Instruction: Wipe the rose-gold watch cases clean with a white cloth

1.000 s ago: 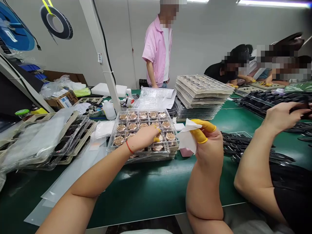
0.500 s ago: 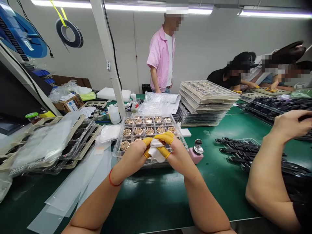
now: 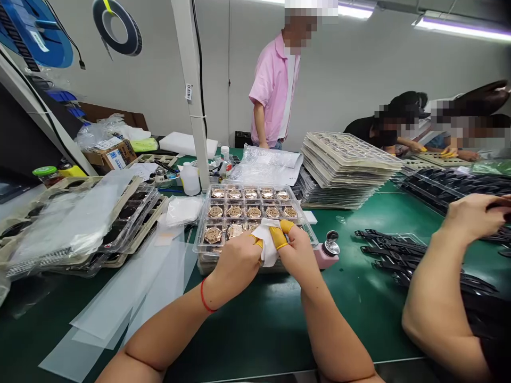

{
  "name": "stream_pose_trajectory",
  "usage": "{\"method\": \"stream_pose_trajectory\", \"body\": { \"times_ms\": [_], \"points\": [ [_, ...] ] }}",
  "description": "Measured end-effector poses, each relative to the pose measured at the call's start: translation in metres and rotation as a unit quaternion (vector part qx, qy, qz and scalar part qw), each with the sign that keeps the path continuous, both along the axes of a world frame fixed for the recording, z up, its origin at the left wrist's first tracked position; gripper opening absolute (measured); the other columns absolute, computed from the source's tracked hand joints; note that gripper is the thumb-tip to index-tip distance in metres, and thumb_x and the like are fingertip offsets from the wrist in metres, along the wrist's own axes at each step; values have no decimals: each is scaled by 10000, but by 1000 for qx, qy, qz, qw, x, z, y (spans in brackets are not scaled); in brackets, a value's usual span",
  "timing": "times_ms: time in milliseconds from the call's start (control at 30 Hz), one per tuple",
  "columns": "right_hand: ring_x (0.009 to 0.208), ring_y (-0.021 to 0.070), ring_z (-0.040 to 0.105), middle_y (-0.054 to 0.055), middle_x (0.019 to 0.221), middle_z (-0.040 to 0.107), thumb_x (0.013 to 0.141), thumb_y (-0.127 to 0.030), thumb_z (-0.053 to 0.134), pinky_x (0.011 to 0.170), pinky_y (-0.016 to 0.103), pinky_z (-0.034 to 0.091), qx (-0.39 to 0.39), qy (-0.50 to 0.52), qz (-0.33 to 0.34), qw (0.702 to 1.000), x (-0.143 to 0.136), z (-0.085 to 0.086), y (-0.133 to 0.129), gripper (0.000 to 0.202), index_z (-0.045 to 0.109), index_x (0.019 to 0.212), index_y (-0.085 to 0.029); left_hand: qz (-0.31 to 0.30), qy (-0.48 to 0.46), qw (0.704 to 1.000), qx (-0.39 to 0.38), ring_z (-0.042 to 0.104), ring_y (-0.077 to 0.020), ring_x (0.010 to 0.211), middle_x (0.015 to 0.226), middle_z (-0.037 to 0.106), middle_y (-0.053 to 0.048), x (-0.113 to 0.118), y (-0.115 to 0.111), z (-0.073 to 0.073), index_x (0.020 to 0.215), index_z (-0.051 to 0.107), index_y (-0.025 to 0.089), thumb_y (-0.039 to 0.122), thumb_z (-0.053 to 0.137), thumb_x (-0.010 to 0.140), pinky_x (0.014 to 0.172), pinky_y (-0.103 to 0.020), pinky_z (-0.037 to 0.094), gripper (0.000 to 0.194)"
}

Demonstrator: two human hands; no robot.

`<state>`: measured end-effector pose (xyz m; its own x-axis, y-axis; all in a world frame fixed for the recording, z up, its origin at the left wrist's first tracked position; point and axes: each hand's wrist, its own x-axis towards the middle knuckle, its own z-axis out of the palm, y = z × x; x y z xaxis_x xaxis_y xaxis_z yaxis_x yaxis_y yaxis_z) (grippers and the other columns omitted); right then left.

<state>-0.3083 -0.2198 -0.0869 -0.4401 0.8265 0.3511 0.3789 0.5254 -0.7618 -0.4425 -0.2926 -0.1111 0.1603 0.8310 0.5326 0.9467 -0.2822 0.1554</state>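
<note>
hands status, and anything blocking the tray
Left hand, right hand: both on white wipe. Tray holds round metallic pieces. Hands hide part of it.

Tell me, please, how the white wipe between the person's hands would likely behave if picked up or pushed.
The white wipe is probably floppy, since it creases and folds between the left hand and right hand. It looks thin, so it is likely light. With no rounded body showing, it would probably crumple rather than roll.

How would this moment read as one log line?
Left fingers: against white cloth, grip partly hidden | Right fingers: pinching cloth | Nearby: clear tray holding gold round pieces; pink bottle
</note>
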Motion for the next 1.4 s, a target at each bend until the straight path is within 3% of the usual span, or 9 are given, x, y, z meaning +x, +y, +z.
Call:
{"method": "stream_pose_trajectory", "body": {
  "times_ms": [133,333,433,600,800,900,1033,1200,1400],
  "points": [
    [687,171,541,23,737,645,856,-403,570,603,283,415,-137,16,90,986,18,5,18,242,666,788,-192,-60,-76,995,-4,572,-195,692,729,655,-62,2,-3,4,789,662,164,87,448,892,584,-288,409,249],
    [663,149,535,11,781,642,824,-506,648,593,277,430,-159,234,72,956,42,12,12,258,732,881,-268,-110,-343,930,-70,654,-171,874,961,729,-32,-1,-16,18,1037,683,226,264,547,931,770,-264,487,176],
    [738,168,550,30,829,606,864,-397,631,649,305,456,-96,163,160,969,36,16,-9,164,745,846,-280,-106,-345,931,-57,628,-166,780,854,703,-29,-1,-19,19,992,680,211,241,552,905,699,-258,464,158],
    [882,170,542,25,926,579,889,-218,586,825,326,443,83,166,99,978,12,9,-23,178,716,971,-309,-87,-302,949,-1,525,-127,605,683,599,-6,-1,-18,17,838,610,169,172,533,856,574,-233,401,80],
    [764,153,572,3,821,634,854,-358,631,722,283,466,-240,210,173,932,2,0,-9,160,681,941,-233,-109,-144,973,143,604,-148,753,934,656,-57,-2,-18,18,1051,623,215,100,468,893,645,-243,453,249],
    [716,158,570,2,739,635,676,-390,791,685,276,474,-306,171,273,896,-4,-2,-6,261,685,803,-188,-196,-219,951,100,634,-152,853,1010,665,-61,-2,-21,19,1133,603,234,109,479,916,727,-251,499,279],
    [637,138,549,-16,660,612,697,-493,763,634,271,475,-333,311,164,875,-6,-6,1,296,683,776,-220,-236,-401,884,40,653,-137,821,934,689,-41,-4,-22,16,1068,619,218,135,548,914,746,-230,541,189],
    [650,162,571,18,718,639,776,-478,708,607,311,487,-197,345,175,901,9,-5,3,223,722,799,-257,-195,-512,837,-4,597,-63,585,915,658,-12,-7,-20,16,1066,591,217,182,552,926,532,-153,534,150],
    [817,178,574,29,860,631,871,-225,619,727,330,473,110,233,168,952,6,-3,-18,145,717,945,-301,-118,-310,942,59,649,-126,750,899,694,-17,-8,-19,21,1068,585,210,109,549,875,659,-216,521,221]
  ]
}}
